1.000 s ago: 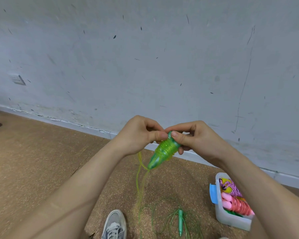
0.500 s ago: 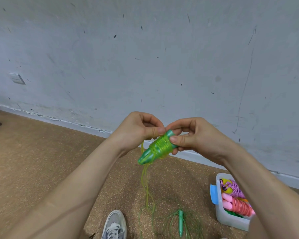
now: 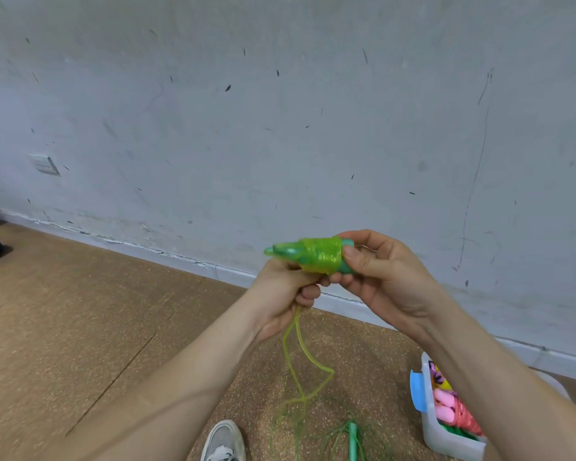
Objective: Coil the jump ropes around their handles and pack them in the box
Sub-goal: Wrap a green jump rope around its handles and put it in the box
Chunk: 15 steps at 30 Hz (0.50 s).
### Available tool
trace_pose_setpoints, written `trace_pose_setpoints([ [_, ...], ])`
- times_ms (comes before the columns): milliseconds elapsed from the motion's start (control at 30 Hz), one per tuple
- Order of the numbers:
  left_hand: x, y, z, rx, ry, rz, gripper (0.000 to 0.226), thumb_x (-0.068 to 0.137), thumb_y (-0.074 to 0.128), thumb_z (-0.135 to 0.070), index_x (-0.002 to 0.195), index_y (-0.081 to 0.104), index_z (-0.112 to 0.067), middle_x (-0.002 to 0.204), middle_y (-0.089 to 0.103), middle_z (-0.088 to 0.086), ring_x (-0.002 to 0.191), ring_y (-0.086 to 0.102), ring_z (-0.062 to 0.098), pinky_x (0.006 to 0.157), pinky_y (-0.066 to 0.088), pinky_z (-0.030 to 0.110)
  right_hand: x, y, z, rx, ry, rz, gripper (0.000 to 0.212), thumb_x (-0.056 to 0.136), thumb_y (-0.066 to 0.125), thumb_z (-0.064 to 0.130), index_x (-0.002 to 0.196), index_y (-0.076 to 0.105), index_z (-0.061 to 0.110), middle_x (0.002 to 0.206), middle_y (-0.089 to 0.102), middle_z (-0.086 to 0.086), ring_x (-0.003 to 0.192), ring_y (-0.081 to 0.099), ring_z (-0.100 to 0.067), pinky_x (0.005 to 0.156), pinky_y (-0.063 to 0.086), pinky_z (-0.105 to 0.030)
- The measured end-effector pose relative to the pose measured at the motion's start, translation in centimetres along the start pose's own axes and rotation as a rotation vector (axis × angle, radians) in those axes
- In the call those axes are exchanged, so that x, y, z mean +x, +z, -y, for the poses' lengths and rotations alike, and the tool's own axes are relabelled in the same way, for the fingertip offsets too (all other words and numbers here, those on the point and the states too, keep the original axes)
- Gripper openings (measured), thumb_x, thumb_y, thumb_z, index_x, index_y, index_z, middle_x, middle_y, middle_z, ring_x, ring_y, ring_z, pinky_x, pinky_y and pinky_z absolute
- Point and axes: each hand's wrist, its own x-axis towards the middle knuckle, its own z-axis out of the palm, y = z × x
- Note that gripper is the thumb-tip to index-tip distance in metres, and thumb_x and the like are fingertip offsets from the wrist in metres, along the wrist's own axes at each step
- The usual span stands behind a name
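- Close in front of the camera, the right hand [image 3: 386, 277] pinches the butt end of a green handle [image 3: 286, 251] between thumb and fingers, holding it roughly level
- Wrapped round the middle of that handle, right beside the right thumb, is a tight coil [image 3: 320, 257] of translucent green rope
- Just left of and beneath the right hand, the left hand [image 3: 285, 289] has its fingers curled round the loose rope [image 3: 300, 354], under the handle's tip; whether it also touches the handle cannot be told
- Below the left hand, the loose rope hangs in a long loop down to a tangle on the cork floor [image 3: 80, 327]
- In that tangle, well below both hands, lies the second green handle [image 3: 352, 440], with a grey shoe [image 3: 223, 440] to its left
- Below the right forearm stands the box [image 3: 453, 444], open, with wound ropes [image 3: 453, 410] packed inside
- The step in hand appears to be coiling, far from finished judging by the slack
- The next move probably calls for the left hand to carry the rope around the handle while the right turns or steadies it, keeping tension so turns lie side by side
- Beyond both hands rises a scuffed grey wall [image 3: 280, 128]
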Motion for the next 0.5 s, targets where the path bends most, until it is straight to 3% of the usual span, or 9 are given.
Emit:
trace_pose_setpoints([
  [67,-0.2,0.5,0.6,0.374,0.137,-0.084,0.026,0.093,0.055,-0.006,0.071,0.065,-0.015,0.059,0.060,-0.001,0.041,0.040,0.006,0.045,0.028,0.019,0.3,-0.1,-0.5,-0.076,-0.036,-0.143,0.017,0.081,0.065,-0.002,0.094,0.055,0.003,0.075,0.062,-0.015,0.056,0.062,-0.025,0.054,0.052,-0.024],
  [133,-1.0,1.4,0.6,0.911,0.278,-0.082,0.030,0.097,0.052,-0.023,0.067,0.059,-0.025,0.059,0.062,-0.007,0.049,0.050,0.004,0.052,0.034,0.024,0.9,-0.5,-1.0,-0.339,-0.114,-0.292,0.016,0.086,0.065,-0.002,0.092,0.054,0.008,0.073,0.060,-0.010,0.055,0.061,-0.023,0.054,0.051,-0.025],
  [200,-1.8,1.9,0.9,1.452,0.432,-0.020,0.021,0.098,0.048,-0.028,0.079,0.056,-0.024,0.074,0.067,0.000,0.067,0.060,0.017,0.057,0.036,0.031,1.2,-0.9,-1.4,-0.639,-0.182,-0.374,0.017,0.085,0.069,0.004,0.091,0.056,0.011,0.070,0.058,-0.004,0.051,0.061,-0.021,0.056,0.050,-0.030],
  [267,-2.4,2.1,0.5,1.813,0.691,-0.044,0.009,0.089,0.061,-0.026,0.085,0.061,-0.018,0.074,0.066,0.005,0.067,0.062,0.027,0.052,0.029,0.032,1.3,-1.2,-1.7,-0.831,-0.211,-0.372,0.017,0.082,0.072,0.011,0.087,0.056,0.016,0.072,0.059,-0.007,0.055,0.063,-0.024,0.061,0.051,-0.035],
  [333,-2.7,2.1,-0.6,1.908,0.796,-0.051,0.011,0.084,0.067,-0.026,0.079,0.062,-0.017,0.067,0.063,0.005,0.059,0.060,0.028,0.049,0.025,0.030,1.4,-1.3,-1.7,-0.980,-0.222,-0.349,0.018,0.081,0.073,0.017,0.085,0.055,0.020,0.078,0.061,-0.010,0.064,0.064,-0.028,0.063,0.050,-0.036],
  [500,-1.6,0.0,-2.6,1.665,0.900,-0.016,0.027,0.084,0.063,-0.039,0.076,0.069,-0.014,0.063,0.058,0.002,0.058,0.057,0.025,0.050,0.037,0.030,0.9,-1.0,-1.1,-1.051,-0.180,-0.191,0.015,0.083,0.073,0.016,0.088,0.059,0.018,0.082,0.061,-0.007,0.057,0.066,-0.023,0.056,0.050,-0.029],
])
